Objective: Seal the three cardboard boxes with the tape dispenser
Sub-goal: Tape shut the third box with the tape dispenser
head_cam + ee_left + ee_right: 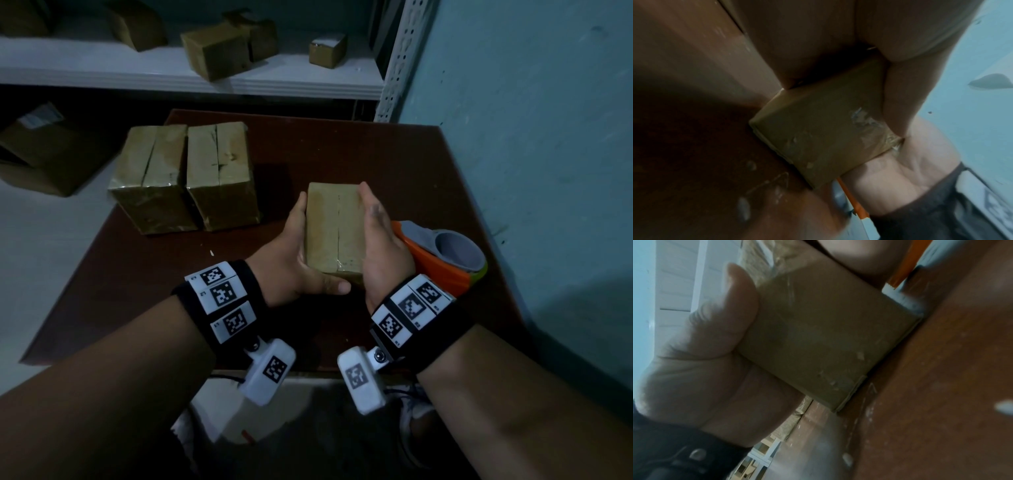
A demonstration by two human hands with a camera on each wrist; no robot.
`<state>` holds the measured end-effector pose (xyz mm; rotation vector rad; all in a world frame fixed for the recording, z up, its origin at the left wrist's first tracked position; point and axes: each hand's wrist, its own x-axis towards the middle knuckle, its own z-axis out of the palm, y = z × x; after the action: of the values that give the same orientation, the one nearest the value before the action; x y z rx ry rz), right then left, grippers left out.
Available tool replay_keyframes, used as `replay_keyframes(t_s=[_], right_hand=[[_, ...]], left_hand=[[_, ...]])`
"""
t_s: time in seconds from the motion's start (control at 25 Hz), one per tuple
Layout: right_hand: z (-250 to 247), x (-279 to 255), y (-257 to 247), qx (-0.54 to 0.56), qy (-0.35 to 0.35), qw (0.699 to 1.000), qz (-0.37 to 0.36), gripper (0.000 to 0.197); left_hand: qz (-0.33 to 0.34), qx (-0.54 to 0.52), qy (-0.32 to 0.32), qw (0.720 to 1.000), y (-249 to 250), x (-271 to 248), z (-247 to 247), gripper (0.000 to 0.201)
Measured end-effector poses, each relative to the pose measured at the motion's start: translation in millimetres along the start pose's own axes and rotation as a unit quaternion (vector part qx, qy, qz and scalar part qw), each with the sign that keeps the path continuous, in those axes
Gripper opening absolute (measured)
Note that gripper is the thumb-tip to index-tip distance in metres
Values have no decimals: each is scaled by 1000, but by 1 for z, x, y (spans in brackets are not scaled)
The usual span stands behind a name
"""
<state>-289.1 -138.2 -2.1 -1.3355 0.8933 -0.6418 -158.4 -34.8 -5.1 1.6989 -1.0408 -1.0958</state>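
A small cardboard box (334, 229) stands on the dark brown table (394, 164), its top seam running away from me. My left hand (296, 246) holds its left side, thumb curled across the near end. My right hand (378, 233) clasps the right side. In the left wrist view the box's near end (818, 129) shows crinkled clear tape by the right palm (890, 178). The right wrist view shows that same end (828, 340) beside the left thumb (735, 296). The orange and grey tape dispenser (442, 257) lies just right of my right hand. Two larger boxes (150, 171) (219, 171) stand side by side at the back left.
A white shelf (308, 82) behind the table carries several more cardboard boxes. A teal wall (548, 137) runs along the table's right side. More cartons (41, 150) sit on the floor to the left.
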Motion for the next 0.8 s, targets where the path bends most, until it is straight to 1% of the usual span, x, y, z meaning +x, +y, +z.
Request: replay_keyframes(t_s=[0.12, 0.24, 0.32, 0.44, 0.6, 0.72, 0.8], right_hand=[[-2, 0, -2, -1, -4, 1000, 11, 46], [-3, 1, -1, 12, 9, 1000, 8, 50], [-3, 2, 0, 15, 10, 1000, 7, 51], [-2, 1, 0, 15, -4, 1000, -6, 53], [0, 1, -2, 34, -21, 999, -15, 55], [-1, 2, -1, 58, -44, 997, -22, 63], [-1, 2, 0, 66, -54, 996, -42, 67]], left_hand=[[1, -15, -8, 1000, -1, 0, -1, 161], [17, -65, -11, 998, -2, -1, -3, 160], [28, -105, 0, 994, -2, 0, -4, 153], [34, -144, 58, 987, 6, 1, -6, 134], [57, -117, 146, 981, 11, 4, -9, 116], [63, -93, 170, 979, 11, 3, -10, 115], [69, -85, 178, 978, 12, 3, -11, 121]])
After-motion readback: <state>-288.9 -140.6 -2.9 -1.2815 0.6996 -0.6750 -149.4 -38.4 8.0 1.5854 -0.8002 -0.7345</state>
